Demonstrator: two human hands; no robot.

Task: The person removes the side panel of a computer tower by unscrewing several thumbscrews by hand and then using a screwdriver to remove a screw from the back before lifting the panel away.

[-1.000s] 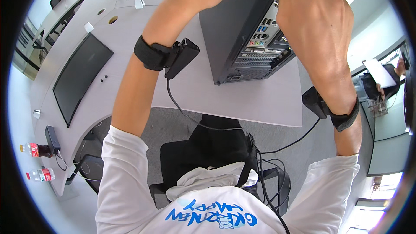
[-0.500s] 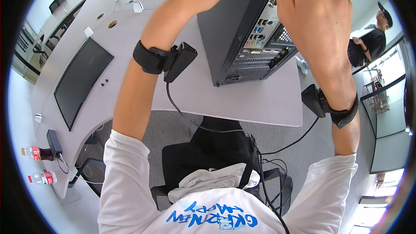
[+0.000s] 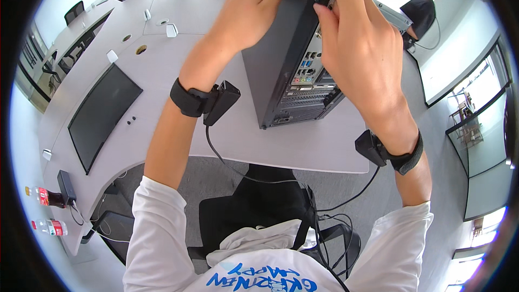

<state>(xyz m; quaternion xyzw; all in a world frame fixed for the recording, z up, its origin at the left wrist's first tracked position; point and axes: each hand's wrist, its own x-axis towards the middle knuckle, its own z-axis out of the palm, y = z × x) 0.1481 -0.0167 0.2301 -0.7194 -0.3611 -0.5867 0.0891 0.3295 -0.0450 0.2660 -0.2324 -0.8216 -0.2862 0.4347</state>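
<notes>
At the far left I see a bottle of dark drink (image 3: 55, 199) and a clear bottle with a red label (image 3: 50, 227), with a slim black box (image 3: 66, 186) just beside them. Next, a curved black monitor (image 3: 105, 116) lies on the pale desk (image 3: 162, 57), two small black pieces (image 3: 129, 123) near its right edge. My left hand (image 3: 251, 13) lies against the upper part of the black computer tower (image 3: 270, 65), thumb at the edge; how firmly it grips I cannot tell. The tower is on the desk before me, its port panel (image 3: 307, 78) facing right. My right hand (image 3: 362, 48), apart from my left, pinches a black thumbscrew (image 3: 319, 0) at the tower's rear edge between thumb and forefinger. Farther right stands a person in dark clothes (image 3: 421, 13).
</notes>
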